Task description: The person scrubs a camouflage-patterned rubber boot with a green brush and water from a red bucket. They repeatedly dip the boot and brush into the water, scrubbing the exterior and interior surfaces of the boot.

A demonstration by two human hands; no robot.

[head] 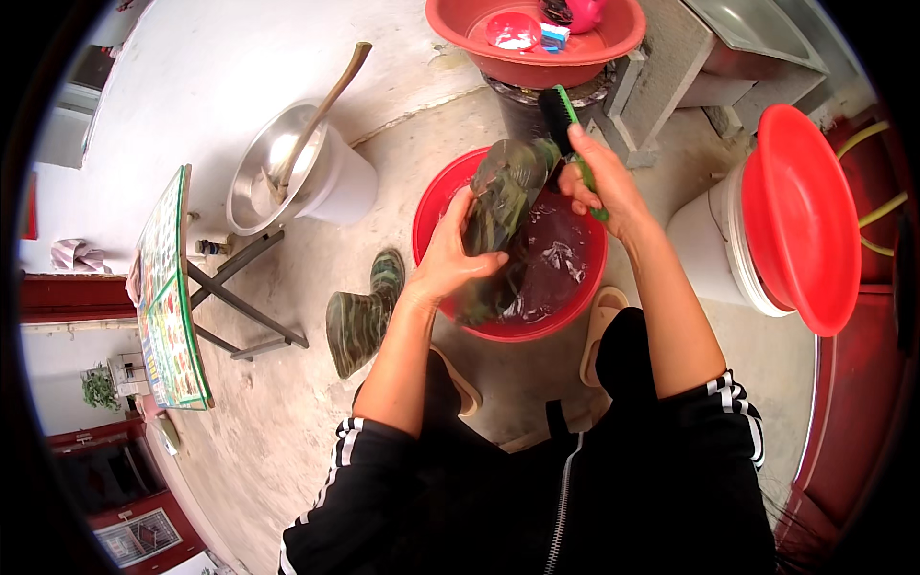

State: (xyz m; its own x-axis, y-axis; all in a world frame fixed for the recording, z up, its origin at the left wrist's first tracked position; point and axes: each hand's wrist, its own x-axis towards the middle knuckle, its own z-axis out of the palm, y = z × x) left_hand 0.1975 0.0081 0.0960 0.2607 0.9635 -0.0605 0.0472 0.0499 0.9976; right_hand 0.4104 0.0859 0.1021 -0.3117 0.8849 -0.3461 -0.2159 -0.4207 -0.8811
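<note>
A wet camouflage rubber boot (503, 187) is held over a red plastic basin (596, 266) of dark, sudsy water. My left hand (460, 251) grips the boot from its left side, thumb spread across it. In my right hand (604, 180) is a green-handled scrub brush (568, 108) with black bristles, its head close to the boot's far right end; whether the bristles touch it I cannot tell. The lower part of the boot is blurred. A second camouflage boot (366, 316) is on the concrete floor left of the basin.
Beyond the basin, a wide reddish tub (467, 43) holds a red bowl (513, 31) and a blue-and-white brush. At left are a metal basin (248, 172) with a wooden-handled tool and a folding table (172, 287). A red basin (805, 215) tops a white bucket (704, 230) at right.
</note>
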